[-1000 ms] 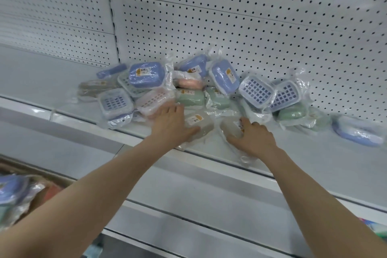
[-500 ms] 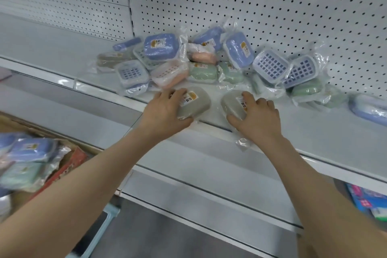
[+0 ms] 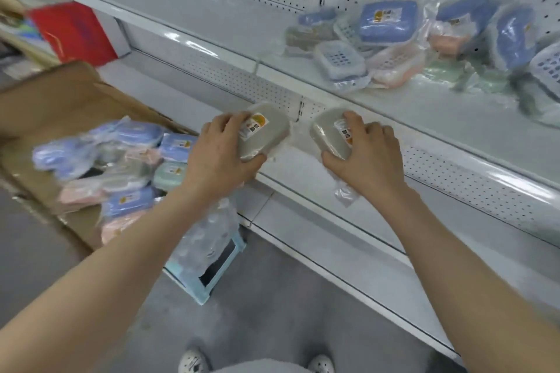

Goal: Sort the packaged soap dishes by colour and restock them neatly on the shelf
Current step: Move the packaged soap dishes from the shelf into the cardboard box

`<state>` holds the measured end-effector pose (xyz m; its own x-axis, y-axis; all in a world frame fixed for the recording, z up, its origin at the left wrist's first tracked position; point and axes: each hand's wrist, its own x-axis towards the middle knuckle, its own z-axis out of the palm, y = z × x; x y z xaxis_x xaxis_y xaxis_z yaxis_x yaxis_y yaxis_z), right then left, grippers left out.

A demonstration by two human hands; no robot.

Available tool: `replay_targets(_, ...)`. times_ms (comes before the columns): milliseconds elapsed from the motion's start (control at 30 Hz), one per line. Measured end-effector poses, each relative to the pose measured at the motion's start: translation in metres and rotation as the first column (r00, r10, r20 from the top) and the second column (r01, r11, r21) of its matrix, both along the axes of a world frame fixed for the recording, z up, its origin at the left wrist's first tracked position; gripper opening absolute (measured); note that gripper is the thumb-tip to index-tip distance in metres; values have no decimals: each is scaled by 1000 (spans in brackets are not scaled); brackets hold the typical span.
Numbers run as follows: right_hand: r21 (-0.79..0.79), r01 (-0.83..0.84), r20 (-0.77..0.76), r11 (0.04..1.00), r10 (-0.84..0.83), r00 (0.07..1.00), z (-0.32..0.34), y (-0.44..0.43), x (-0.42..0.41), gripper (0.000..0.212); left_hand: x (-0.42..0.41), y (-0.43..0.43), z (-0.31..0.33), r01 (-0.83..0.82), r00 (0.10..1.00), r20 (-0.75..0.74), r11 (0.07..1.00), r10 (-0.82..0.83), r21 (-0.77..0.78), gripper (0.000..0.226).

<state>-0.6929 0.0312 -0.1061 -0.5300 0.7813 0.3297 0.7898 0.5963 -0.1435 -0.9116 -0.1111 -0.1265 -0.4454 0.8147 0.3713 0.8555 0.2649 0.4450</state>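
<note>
At centre frame, the left hand [image 3: 218, 154] grips a grey packaged soap dish [image 3: 268, 135] and the right hand [image 3: 369, 157] grips a second grey soap dish [image 3: 328, 133], both before the shelf [image 3: 439, 127] edge, the mixed-colour pile [image 3: 391, 39] lying upper right.

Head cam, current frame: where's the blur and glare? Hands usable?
Head view: left hand with left grey dish and right hand with right grey dish are fairly sharp; motion blur smears the shelf pile toward the right edge and the boxed dishes; glare streaks on the shelf lip; wide-angle bows the shelf lines; lighting flat, no hard shadows.
</note>
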Motion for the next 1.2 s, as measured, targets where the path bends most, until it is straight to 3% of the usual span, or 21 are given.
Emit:
replay_targets(200,-122,-122,51,985,129,990,-55,-71,-133,79,-121,-101,-34,-149,988,13,982,152,-116,80)
replay_targets(400,-260,-152,113,954,187,976,-97,-119,-217,79,-200,-168,-72,-263,954,72,926,292,-272,79)
replay_targets(800,-383,-279,136,881,352,926,-145,-120,-346,85,-299,-191,-116,-398,868,136,832,478,-386,78)
replay_targets(1000,-415,-257,144,873,342,929,-161,-120,-419,87,-384,-186,-122,-391,880,108,836,462,-385,74)
replay_targets(1200,-442,-125,130,888,202,971,-174,-132,-505,84,-532,-159,-147,-288,936,69,864,345,-414,75)
